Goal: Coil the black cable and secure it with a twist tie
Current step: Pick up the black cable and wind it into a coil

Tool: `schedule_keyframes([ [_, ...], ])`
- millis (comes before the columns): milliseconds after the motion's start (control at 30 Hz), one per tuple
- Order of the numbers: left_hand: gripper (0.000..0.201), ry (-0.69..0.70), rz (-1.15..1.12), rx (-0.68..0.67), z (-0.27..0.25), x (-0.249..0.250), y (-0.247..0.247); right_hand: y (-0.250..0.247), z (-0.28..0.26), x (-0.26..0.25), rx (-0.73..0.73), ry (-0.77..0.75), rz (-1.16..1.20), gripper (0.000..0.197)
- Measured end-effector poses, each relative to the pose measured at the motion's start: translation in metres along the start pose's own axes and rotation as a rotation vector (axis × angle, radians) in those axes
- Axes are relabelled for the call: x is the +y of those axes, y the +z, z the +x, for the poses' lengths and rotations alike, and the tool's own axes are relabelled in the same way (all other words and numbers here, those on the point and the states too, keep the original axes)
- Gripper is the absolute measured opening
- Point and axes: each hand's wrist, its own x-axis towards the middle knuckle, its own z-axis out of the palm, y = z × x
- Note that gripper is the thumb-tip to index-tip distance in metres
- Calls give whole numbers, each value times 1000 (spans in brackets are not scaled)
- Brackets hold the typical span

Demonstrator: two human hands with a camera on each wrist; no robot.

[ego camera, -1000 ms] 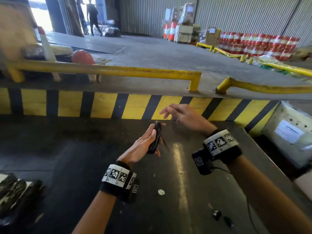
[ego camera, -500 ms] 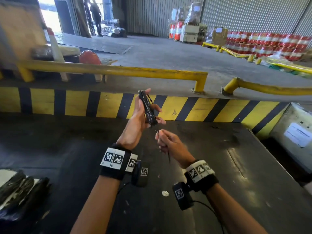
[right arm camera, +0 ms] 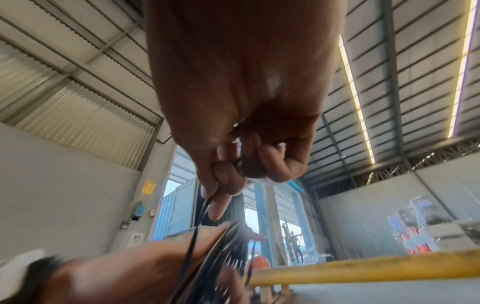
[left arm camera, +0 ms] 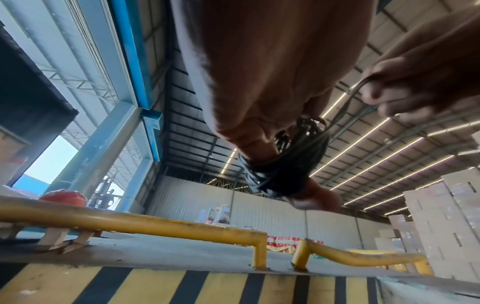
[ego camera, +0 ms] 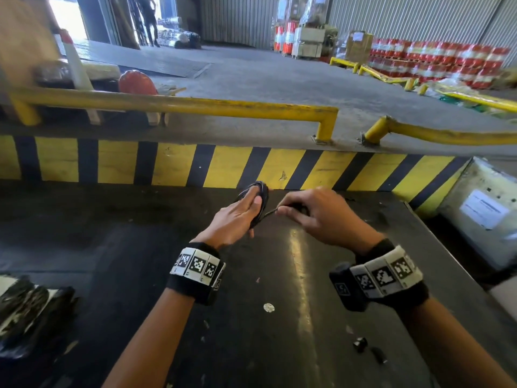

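My left hand (ego camera: pixel 241 211) grips a small coil of black cable (ego camera: pixel 263 195) upright above the dark table, thumb across its loops. In the left wrist view the coil (left arm camera: pixel 285 164) is wrapped round my fingers (left arm camera: pixel 317 197). Just right of it, my right hand (ego camera: pixel 280 210) pinches a thin black strand (ego camera: pixel 269 213) that runs taut to the coil. The right wrist view shows thumb and forefinger (right arm camera: pixel 215 195) holding two thin strands (right arm camera: pixel 200 218) leading down to the coil (right arm camera: pixel 221 246). I cannot tell whether the strand is the twist tie or the cable's end.
The black table (ego camera: pixel 140 247) ends at a yellow-and-black striped curb (ego camera: pixel 223 166) with a yellow rail (ego camera: pixel 195 106) behind. A dark bundle (ego camera: pixel 25 312) lies at the left edge, small black pieces (ego camera: pixel 363 345) at the front right, and a grey box (ego camera: pixel 481 208) stands to the right.
A second ago my right hand was open beyond the coil. It then came in below the coil, and now pinches the strand at the coil's right. My left hand has lowered the coil.
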Motion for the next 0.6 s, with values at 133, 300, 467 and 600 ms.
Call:
schedule_keyframes([
  [133,39,86,-281,-241,-15,14,11,-41,16,23,148,-51,66,25],
  [300,43,201,-792,-455,-24,33,14,-39,25,40,184,-26,342,17],
  [467,55,235,-1037,-480,-33,36,11,3,13,39,165,32,627,26],
  [600,59,251,-1202,-480,-37,36,9,28,0,19,132,120,889,33],
])
